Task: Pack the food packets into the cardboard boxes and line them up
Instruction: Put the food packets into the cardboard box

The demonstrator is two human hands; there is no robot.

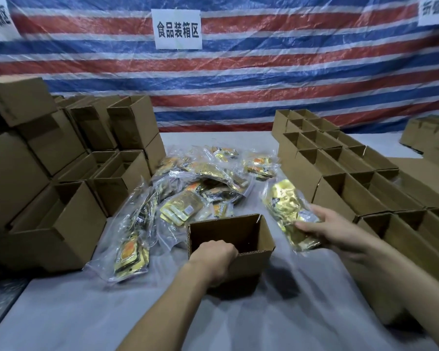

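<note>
Left hand (214,257) grips the near wall of the open cardboard box (249,240), middle of the bench (302,295); right hand (332,230) clasps a bag of gold food packets (288,206) just beside it. I'd judge loading: swing it in.

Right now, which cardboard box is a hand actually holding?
The lone open box at front centre: the left hand grips its near rim. The right hand holds a packet; stacks left and rows right stand untouched.
</note>
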